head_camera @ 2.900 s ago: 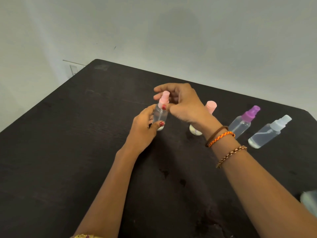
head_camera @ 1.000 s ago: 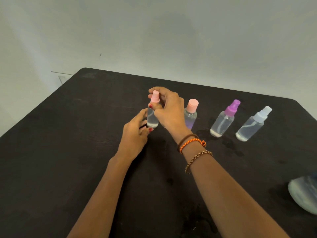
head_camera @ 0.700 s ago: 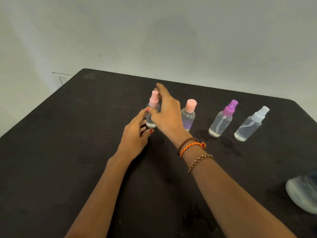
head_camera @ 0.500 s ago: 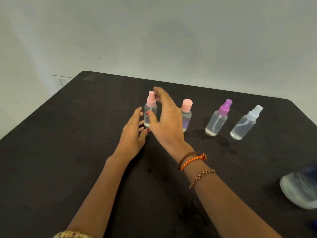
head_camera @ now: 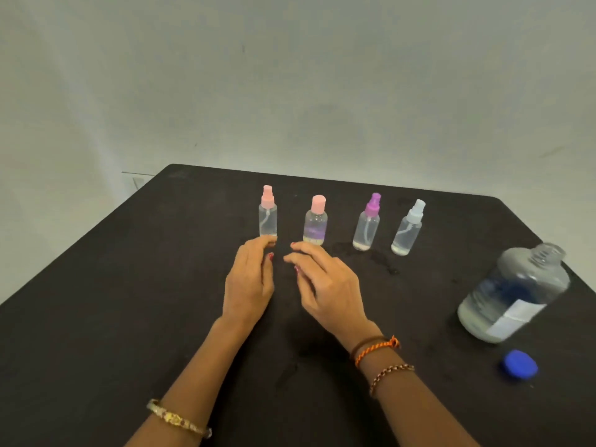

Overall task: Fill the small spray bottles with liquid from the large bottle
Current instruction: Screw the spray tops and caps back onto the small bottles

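Both hands have let go of the pink-pump bottle; left hand and right hand hover relaxed, empty. All four small bottles capped in row; large bottle uncapped at right of surface. Filling looks complete.

Black table, plain grey wall

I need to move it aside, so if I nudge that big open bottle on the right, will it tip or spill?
The large bottle looks roughly half full, so probably heavy and fairly steady. Its blue cap lies off beside it, so a sharp push might slosh liquid out. Smooth clear walls could be slippery.
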